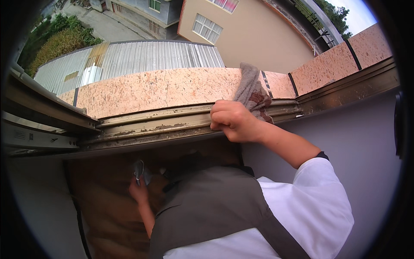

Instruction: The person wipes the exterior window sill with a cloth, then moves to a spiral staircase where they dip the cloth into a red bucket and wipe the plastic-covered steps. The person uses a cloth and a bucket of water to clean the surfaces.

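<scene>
My right hand (234, 119) is curled into a loose fist over the metal sliding-window track (158, 123), its fingertips at the inner rail. The palm faces away, so I cannot tell whether something small is pinched in it. Just behind the hand and wrist, a grey-brown cloth (249, 85) with a darker reddish patch lies draped across the sill and track. Dirt and dark stains run along the rails. Lower down, inside the room, my left hand (139, 191) grips a thin, crumpled, greyish translucent item (139, 170); its exact kind is unclear.
Beyond the track runs a speckled pink stone ledge (158, 87), with a drop to a corrugated metal roof (161, 55) outside. Window sash frames (48, 100) stand at the left. A pale wall (339, 139) lies at the right, a brown floor (110, 223) below.
</scene>
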### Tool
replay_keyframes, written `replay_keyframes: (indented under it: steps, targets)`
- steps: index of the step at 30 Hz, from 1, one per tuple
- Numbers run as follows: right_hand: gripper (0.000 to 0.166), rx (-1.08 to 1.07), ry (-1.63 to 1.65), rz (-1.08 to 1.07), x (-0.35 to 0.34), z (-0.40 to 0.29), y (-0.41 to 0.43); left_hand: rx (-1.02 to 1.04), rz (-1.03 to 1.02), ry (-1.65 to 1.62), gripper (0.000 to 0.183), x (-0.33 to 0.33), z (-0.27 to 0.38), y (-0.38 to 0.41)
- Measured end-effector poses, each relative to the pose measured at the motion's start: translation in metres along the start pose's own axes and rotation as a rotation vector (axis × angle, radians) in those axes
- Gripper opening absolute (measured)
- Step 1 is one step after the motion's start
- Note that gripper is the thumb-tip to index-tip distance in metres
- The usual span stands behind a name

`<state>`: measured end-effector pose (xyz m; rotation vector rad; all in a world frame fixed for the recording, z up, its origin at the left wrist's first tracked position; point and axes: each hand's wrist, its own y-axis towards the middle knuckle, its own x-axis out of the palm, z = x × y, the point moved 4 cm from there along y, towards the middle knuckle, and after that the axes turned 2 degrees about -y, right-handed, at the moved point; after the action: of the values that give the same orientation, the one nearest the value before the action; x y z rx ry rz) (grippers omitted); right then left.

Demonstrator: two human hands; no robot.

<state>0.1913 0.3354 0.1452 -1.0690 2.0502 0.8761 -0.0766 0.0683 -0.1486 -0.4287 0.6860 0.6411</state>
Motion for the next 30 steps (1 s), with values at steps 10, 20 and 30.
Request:
replay_keyframes:
  steps: [10,20,30]
  targets:
    - [0.015,-0.153,0.068,0.086,0.083,-0.045,0.092,-0.049,0.063,-0.101,0.028,-0.012,-0.004,-0.008]
    - [0.009,-0.062,0.094,0.274,0.143,-0.067,0.157,0.040,0.030,-0.157,0.025,-0.013,0.022,0.004]
    - [0.010,0.274,0.655,0.800,0.011,0.005,0.177,0.055,0.138,-0.082,0.024,-0.045,0.013,-0.019]
